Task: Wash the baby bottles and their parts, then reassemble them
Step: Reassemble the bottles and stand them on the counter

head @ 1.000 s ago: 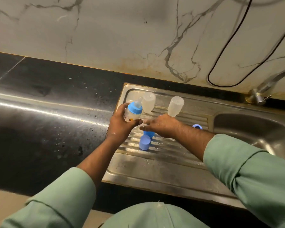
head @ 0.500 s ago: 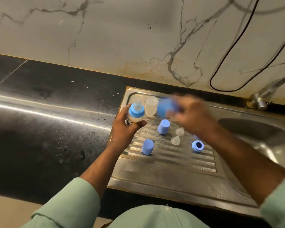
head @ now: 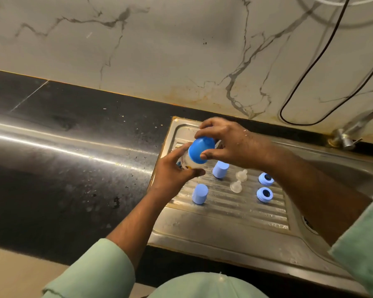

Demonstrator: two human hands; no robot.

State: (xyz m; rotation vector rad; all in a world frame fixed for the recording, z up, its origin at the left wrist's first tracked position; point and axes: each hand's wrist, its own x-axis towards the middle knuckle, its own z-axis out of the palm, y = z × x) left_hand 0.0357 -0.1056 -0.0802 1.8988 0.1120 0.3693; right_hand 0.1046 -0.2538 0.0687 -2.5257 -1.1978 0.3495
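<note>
Head view shows our right hand (head: pixel 230 145), which half a second ago was sweeping in as a blur, now pinching a blue cap (head: pixel 201 149) over the bottle (head: pixel 186 161) that our left hand (head: pixel 172 175) grips above the drainboard (head: pixel 224 214). Whether the cap is fully seated we cannot tell. Capping finishes this bottle; two caps (head: pixel 199 193), two teats (head: pixel 236 187) and two rings (head: pixel 264 194) wait on the ribs.
</note>
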